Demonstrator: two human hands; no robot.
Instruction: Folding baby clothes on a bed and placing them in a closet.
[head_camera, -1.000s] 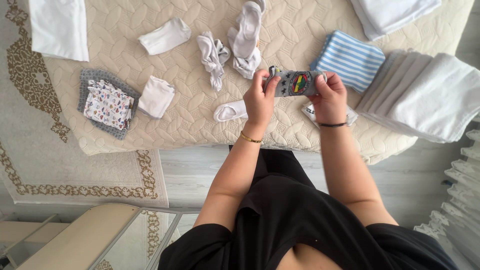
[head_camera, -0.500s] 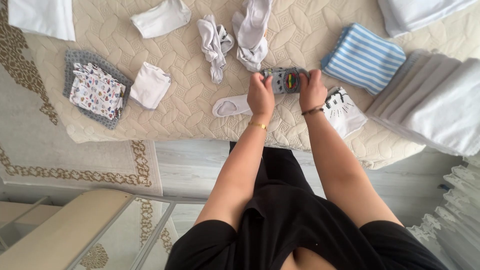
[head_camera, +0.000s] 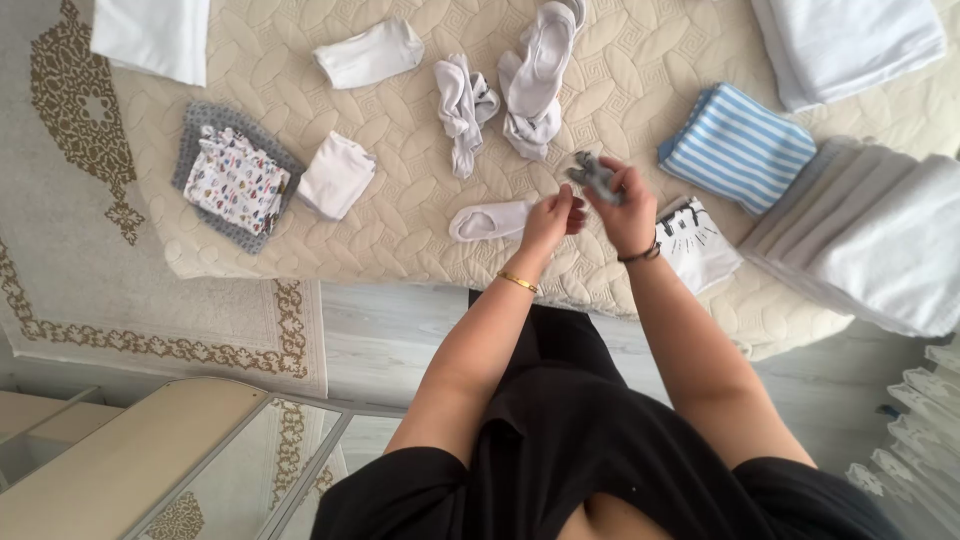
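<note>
Our right hand pinches a small grey sock above the quilted bed — our left hand hangs just beside it, fingers loose, holding nothing; a white sock lies below.

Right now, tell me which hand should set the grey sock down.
Right. The right hand already pinches the grey sock above the quilted bed cover; the left hand is open beside it, holding nothing.

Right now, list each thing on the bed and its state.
grey sock: bunched, held by right hand
left hand: empty
white sock: flat
white socks: loose, heaped
striped cloth: folded
patterned cloth: folded
white towels: folded
</note>
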